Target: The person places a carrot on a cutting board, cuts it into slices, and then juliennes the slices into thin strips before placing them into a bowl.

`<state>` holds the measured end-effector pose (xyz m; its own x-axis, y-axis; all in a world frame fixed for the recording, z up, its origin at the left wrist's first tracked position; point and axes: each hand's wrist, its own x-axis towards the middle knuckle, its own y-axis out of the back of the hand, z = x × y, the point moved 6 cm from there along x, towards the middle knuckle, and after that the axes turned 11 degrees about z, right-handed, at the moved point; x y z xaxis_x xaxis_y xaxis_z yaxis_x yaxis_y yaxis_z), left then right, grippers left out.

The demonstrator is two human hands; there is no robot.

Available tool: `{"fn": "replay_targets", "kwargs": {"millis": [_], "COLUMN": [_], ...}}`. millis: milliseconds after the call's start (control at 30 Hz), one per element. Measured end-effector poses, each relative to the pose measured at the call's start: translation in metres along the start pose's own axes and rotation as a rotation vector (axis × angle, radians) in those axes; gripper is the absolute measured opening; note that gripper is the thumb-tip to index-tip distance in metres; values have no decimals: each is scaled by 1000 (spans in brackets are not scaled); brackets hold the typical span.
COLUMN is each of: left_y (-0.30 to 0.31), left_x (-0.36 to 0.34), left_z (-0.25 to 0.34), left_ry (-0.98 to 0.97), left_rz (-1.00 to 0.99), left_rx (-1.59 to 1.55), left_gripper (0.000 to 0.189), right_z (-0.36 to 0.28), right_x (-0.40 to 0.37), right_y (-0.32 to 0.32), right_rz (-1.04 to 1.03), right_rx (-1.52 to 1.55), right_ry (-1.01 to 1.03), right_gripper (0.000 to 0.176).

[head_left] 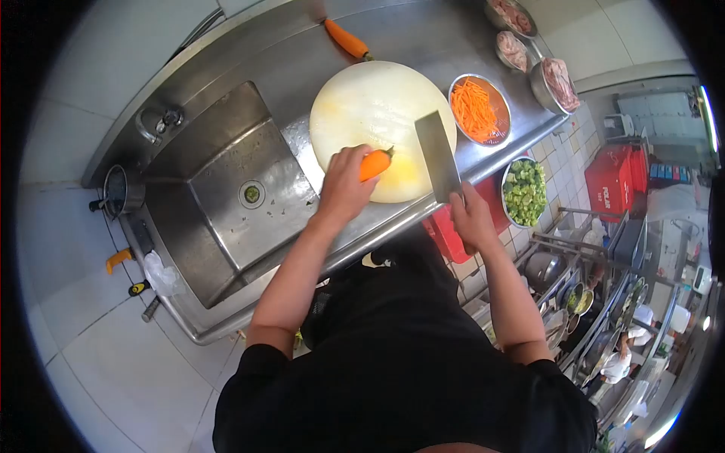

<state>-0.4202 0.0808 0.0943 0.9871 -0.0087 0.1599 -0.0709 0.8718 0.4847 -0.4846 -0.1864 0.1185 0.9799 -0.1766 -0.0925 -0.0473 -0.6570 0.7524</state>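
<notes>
My left hand (343, 183) grips an orange carrot (375, 163) at the near edge of a round pale chopping board (370, 106) on the steel counter. My right hand (472, 217) holds the handle of a broad cleaver (437, 154), whose blade lies over the board's right side, just right of the carrot. A second whole carrot (347, 39) lies on the counter beyond the board.
A steel sink (226, 189) sits left of the board. Right of it stand a bowl of carrot strips (479, 110), a bowl of chopped green vegetables (525, 192) and several bowls of raw meat (559, 81). Red crates (610, 181) and pan racks are further right.
</notes>
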Motion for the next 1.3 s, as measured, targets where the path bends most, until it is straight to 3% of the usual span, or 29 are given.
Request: {"fn": "replay_targets", "kwargs": {"millis": [67, 133, 200, 367, 433, 600, 800, 1033, 1100, 1300], "left_y": [-22, -45, -46, -47, -49, -57, -59, -65, -67, -68], "left_x": [5, 5, 0, -2, -3, -7, -11, -18, -19, -17], "left_z": [0, -9, -11, -9, -7, 1, 3, -3, -4, 2], "left_ry": [-110, -186, -195, -172, -205, -167, -133, -116, -118, -98], "left_rz": [11, -59, -97, -227, -167, -224, -178, -136, -123, -123], "left_rx": [73, 178, 207, 214, 190, 271, 327, 357, 369, 370], "left_gripper": [46, 45, 43, 38, 38, 41, 42, 46, 47, 47], "right_z": [12, 9, 3, 15, 5, -34, -26, -24, -18, -11], "right_x": [-21, -30, -35, -37, -37, -31, -36, -36, -35, -22], "right_y": [4, 4, 5, 2, 0, -1, -4, 4, -3, -9], "right_rz": [6, 17, 3, -69, -77, -71, -94, -150, -302, -337], "right_rx": [-75, -94, -193, -83, -111, -176, -211, -230, -253, -240], "right_ry": [-100, -72, -10, -46, 45, 197, 285, 306, 225, 231], "right_gripper": [23, 23, 24, 24, 28, 20, 18, 19, 21, 21]}}
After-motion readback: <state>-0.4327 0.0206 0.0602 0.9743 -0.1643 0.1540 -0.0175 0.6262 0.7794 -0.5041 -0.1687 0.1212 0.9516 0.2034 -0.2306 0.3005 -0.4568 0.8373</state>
